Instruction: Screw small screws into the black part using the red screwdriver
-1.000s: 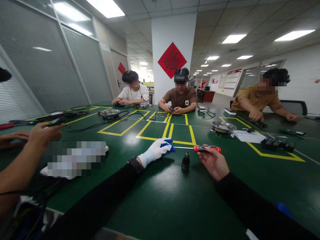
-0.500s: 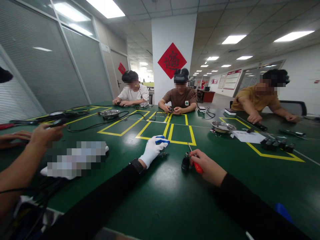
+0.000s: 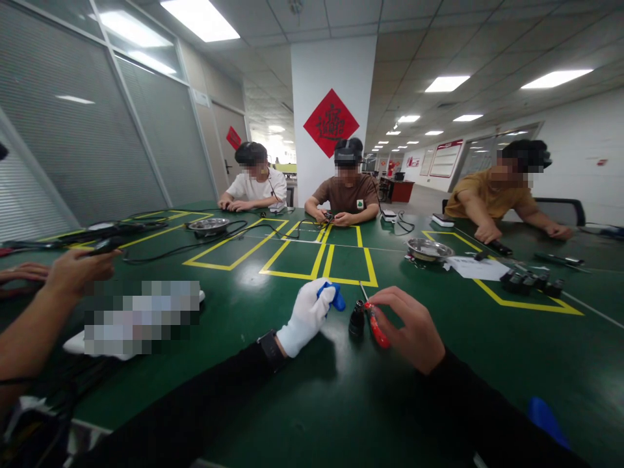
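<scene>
My left hand wears a white glove and is closed around a small blue object above the green table. My bare right hand grips a red-handled screwdriver, its thin metal shaft pointing away toward the yellow lines. A small black cylindrical part stands upright on the table between my two hands, just left of the screwdriver handle.
Three people sit across the table handling small parts. Another person's arm reaches in at left beside black cables. Metal bowls, a paper sheet and a row of black parts lie at right. Yellow tape marks out rectangles.
My right hand turned the screwdriver from lying crosswise to pointing away and brought it down beside the black part. My left hand with the blue object drew nearer to that part.
</scene>
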### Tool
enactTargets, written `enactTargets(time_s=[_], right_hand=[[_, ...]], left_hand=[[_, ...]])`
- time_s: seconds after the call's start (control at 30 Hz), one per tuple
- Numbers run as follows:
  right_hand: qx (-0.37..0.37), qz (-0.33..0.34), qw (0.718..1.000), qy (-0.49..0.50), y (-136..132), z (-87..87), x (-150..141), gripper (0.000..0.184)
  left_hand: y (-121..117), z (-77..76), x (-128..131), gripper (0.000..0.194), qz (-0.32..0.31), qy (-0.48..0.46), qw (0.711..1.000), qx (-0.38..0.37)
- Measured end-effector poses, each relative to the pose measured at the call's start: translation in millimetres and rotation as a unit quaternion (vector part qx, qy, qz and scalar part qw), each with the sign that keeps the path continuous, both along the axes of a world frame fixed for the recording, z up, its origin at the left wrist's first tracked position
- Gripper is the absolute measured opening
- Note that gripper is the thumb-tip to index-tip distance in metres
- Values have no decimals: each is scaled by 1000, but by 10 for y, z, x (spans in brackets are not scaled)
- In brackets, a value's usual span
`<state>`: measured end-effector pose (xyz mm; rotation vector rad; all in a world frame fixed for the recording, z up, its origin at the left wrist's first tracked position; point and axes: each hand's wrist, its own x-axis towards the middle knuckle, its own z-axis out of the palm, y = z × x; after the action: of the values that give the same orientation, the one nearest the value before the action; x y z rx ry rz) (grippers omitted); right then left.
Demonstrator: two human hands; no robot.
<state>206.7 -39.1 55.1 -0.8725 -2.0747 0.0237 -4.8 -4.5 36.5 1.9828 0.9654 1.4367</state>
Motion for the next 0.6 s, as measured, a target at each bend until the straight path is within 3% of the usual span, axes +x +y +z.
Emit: enactTargets(time_s=[0.23, 0.4, 0.6], right_hand=[[-62, 94, 985, 129, -189, -42, -199, 13], [-138, 99, 964, 206, -179, -75, -216, 2], [-238, 145, 925, 258, -139, -84, -206, 4]], left_hand=[[-286, -45, 230, 52, -75, -1, 997, -10], [-302, -73, 249, 52, -117, -7, 992, -42], [-277, -82, 221, 49, -134, 22, 991, -16]])
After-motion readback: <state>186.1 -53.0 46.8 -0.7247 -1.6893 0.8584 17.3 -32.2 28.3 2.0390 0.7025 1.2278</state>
